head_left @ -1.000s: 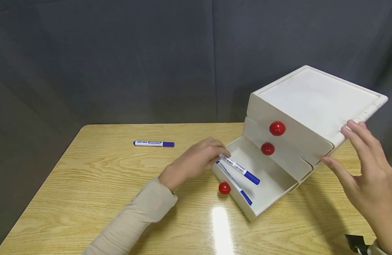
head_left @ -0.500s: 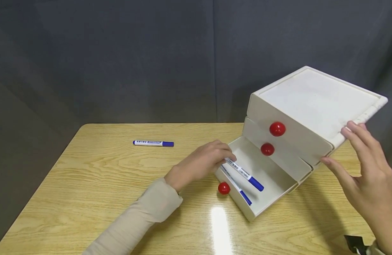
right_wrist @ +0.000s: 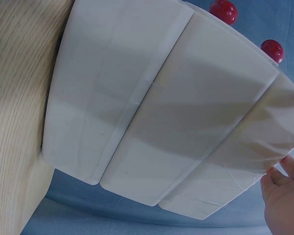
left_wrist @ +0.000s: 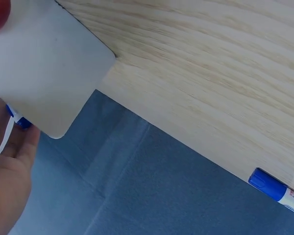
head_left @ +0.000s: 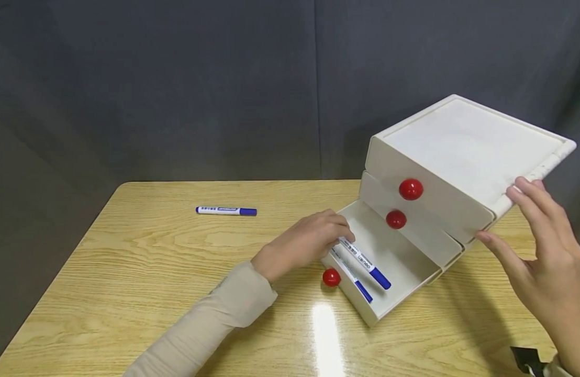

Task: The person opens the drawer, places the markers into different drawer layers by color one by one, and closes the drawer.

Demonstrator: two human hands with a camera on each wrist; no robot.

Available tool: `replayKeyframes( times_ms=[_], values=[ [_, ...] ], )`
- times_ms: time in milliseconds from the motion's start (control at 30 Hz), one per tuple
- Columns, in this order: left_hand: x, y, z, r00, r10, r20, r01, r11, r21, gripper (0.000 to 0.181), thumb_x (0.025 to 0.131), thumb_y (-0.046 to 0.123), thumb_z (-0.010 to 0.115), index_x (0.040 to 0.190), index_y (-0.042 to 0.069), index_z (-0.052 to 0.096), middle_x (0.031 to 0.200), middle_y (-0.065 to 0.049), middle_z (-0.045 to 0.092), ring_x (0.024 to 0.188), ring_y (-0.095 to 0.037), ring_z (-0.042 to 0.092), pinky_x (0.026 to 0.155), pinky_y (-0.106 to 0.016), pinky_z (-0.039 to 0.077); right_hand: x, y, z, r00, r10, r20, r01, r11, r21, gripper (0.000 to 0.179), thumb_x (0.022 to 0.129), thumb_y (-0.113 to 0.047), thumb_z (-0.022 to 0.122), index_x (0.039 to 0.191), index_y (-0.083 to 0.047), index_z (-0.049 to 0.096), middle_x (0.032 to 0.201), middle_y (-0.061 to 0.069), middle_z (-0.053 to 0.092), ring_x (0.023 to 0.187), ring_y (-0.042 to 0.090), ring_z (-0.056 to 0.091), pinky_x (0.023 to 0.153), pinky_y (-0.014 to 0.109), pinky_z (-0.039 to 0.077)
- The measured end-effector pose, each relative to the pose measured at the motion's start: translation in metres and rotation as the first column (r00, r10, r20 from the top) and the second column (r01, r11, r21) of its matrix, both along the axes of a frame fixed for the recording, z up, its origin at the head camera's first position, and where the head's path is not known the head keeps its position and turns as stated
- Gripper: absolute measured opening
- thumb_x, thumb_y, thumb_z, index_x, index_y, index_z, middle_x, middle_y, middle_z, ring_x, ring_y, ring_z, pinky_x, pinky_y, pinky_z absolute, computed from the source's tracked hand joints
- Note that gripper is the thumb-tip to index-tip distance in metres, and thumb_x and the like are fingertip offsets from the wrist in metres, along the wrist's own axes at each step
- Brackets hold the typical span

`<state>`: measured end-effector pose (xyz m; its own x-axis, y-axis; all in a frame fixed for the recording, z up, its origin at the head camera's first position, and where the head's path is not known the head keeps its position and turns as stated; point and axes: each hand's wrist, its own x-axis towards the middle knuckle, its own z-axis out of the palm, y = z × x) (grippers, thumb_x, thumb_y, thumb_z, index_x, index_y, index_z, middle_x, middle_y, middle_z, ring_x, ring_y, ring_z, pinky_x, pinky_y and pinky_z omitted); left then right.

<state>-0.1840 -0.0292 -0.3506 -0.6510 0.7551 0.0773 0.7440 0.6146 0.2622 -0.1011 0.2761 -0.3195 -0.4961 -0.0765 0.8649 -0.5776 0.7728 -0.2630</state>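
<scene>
My left hand [head_left: 318, 235] pinches the rear end of a blue-capped whiteboard marker [head_left: 365, 263], its cap slanting down into the pulled-out bottom drawer [head_left: 403, 269]. A second blue-capped marker [head_left: 350, 277] lies in that drawer along the front wall. In the left wrist view the left hand [left_wrist: 12, 171] is partly cut off behind the drawer front [left_wrist: 54, 73]. My right hand [head_left: 546, 256] rests against the side and top edge of the white drawer unit [head_left: 478, 149], thumb and fingers spread. The right wrist view shows fingertips of the right hand [right_wrist: 286, 191] touching the unit's edge.
A third blue-capped marker [head_left: 226, 211] lies on the wooden table [head_left: 153, 277], left of the unit. The two upper drawers are pushed in, with red knobs [head_left: 410, 189] on their fronts. A dark curtain [head_left: 200, 94] hangs behind the table.
My left hand has moved slightly right and down, further over the bottom drawer, carrying the marker deeper toward its floor. The right hand stays on the unit.
</scene>
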Motion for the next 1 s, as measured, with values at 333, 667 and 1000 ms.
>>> replayKeyframes(
  times_ms=[333, 667, 1000],
  values=[
    [0.0, 0.008, -0.001, 1.0, -0.004, 0.015, 0.005, 0.996, -0.084, 0.034, 0.091, -0.003, 0.066, 0.116, 0.019, 0.074, 0.123, 0.005, 0.07, 0.116, -0.011, 0.058, 0.104, -0.022, 0.047, 0.0, 0.002, -0.001, 1.0, -0.006, 0.006, 0.006, 1.0, 0.016, 0.079, 0.093, -0.058, 0.053, 0.128, 0.012, 0.056, 0.134, 0.035, 0.053, 0.141, 0.036, 0.043, 0.121, 0.025, 0.029],
    [0.0, 0.014, -0.002, 1.0, -0.022, -0.02, 0.018, 0.988, -0.151, 0.043, 0.085, -0.009, 0.069, 0.118, 0.019, 0.073, 0.126, 0.004, 0.068, 0.118, -0.011, 0.058, 0.104, -0.021, 0.047, -0.001, 0.001, -0.001, 1.0, -0.005, 0.013, 0.005, 1.0, 0.016, 0.079, 0.093, -0.058, 0.053, 0.129, 0.012, 0.056, 0.134, 0.036, 0.053, 0.141, 0.037, 0.043, 0.122, 0.026, 0.029],
    [0.0, 0.012, -0.003, 1.0, -0.03, 0.0, 0.03, 0.994, -0.11, 0.042, 0.086, -0.009, 0.068, 0.117, 0.018, 0.074, 0.125, 0.003, 0.069, 0.119, -0.011, 0.059, 0.106, -0.022, 0.046, -0.001, 0.003, -0.003, 1.0, -0.021, 0.017, 0.021, 1.0, 0.024, 0.079, 0.093, -0.058, 0.053, 0.13, 0.011, 0.056, 0.136, 0.034, 0.053, 0.141, 0.039, 0.042, 0.121, 0.025, 0.029]
  ],
)
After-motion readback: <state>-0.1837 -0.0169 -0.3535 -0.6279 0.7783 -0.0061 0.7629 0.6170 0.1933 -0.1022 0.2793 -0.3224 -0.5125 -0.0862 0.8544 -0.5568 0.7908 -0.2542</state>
